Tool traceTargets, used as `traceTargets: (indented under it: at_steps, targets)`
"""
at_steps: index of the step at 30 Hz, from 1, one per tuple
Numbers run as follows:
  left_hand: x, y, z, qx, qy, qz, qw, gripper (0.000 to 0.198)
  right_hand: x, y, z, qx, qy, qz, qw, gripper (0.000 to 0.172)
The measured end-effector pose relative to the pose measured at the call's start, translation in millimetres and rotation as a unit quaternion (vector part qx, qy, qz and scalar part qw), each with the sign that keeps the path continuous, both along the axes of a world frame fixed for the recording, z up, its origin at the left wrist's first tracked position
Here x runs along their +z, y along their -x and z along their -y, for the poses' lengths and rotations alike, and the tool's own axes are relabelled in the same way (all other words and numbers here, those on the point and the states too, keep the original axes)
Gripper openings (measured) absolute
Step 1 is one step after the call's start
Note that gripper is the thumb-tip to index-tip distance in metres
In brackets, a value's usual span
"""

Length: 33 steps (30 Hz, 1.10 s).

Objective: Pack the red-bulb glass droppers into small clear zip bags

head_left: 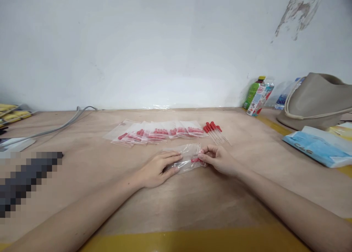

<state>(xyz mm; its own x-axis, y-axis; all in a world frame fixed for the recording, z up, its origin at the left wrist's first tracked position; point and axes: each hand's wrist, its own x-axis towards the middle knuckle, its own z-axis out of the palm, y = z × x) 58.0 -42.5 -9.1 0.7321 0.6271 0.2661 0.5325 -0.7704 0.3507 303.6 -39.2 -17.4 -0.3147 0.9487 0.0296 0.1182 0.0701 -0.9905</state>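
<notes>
A small clear plastic bag (pixel 187 157) with red-capped droppers inside lies on the wooden table (pixel 176 200) in front of me. My left hand (pixel 158 168) rests flat on the bag's left end, fingers stretched out. My right hand (pixel 218 158) pinches the bag's right end, by the red caps. Just behind lies a row of filled clear bags (pixel 156 132) with red-capped droppers. To their right is a loose bunch of red-capped droppers (pixel 216 131).
A grey cable (pixel 55 129) runs along the back left. Drink bottles (pixel 258 95) stand at the back right by the wall, beside a beige bag (pixel 319 99) and a blue packet (pixel 316 145). Yellow items (pixel 12 112) sit far left. A yellow strip edges the table front.
</notes>
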Motion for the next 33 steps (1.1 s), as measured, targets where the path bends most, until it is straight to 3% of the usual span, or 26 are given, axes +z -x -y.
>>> traceTargets:
  at_steps: [6, 9, 10, 13, 15, 18, 23, 26, 29, 31, 33]
  targets:
    - [-0.7, 0.5, 0.2, -0.018, -0.007, 0.018, 1.0, 0.04, 1.0, -1.7, -1.6, 0.041, 0.025, -0.021, 0.999, 0.046]
    - [-1.1, 1.3, -0.3, -0.016, -0.001, 0.011, 1.0, 0.039, -0.4, -15.7, -15.0, -0.033, -0.053, 0.073, 0.995, 0.044]
    - [-1.1, 1.5, -0.9, -0.014, 0.002, 0.004, 1.0, 0.039, -0.7, -22.3, -21.8, -0.087, -0.104, 0.126, 0.983, 0.037]
    - [-0.5, 1.7, -3.6, -0.013, 0.012, -0.019, 1.0, 0.038, 1.3, -41.6, -45.3, -0.227, -0.215, 0.294, 0.903, 0.018]
    - [0.2, 1.7, -5.8, -0.014, 0.018, -0.028, 0.999, 0.038, 5.8, -49.1, -59.8, -0.266, -0.219, 0.375, 0.861, 0.017]
    - [0.6, 2.2, -8.7, -0.024, 0.022, -0.034, 0.999, 0.037, 14.9, -48.0, -76.1, -0.299, -0.157, 0.433, 0.836, 0.02]
    - [-2.1, 3.9, -11.1, -0.031, 0.021, -0.039, 0.999, 0.039, 24.8, -31.5, -93.4, -0.311, -0.054, 0.441, 0.84, 0.014]
    - [-3.2, 4.1, -10.7, -0.022, 0.023, -0.043, 0.999, 0.041, 27.9, -28.0, -99.3, -0.299, -0.052, 0.42, 0.855, 0.008]
    - [-2.7, 3.8, -9.7, -0.012, 0.028, -0.045, 0.999, 0.041, 30.5, -32.3, -97.5, -0.296, -0.072, 0.403, 0.863, 0.014]
    - [-2.3, 3.5, -9.2, -0.01, 0.028, -0.042, 0.999, 0.041, 29.6, -36.5, -89.3, -0.301, -0.099, 0.34, 0.886, 0.016]
    - [-2.4, 3.1, -8.7, -0.008, 0.025, -0.038, 0.999, 0.041, 25.1, -38.7, -74.8, -0.288, -0.12, 0.205, 0.928, 0.02]
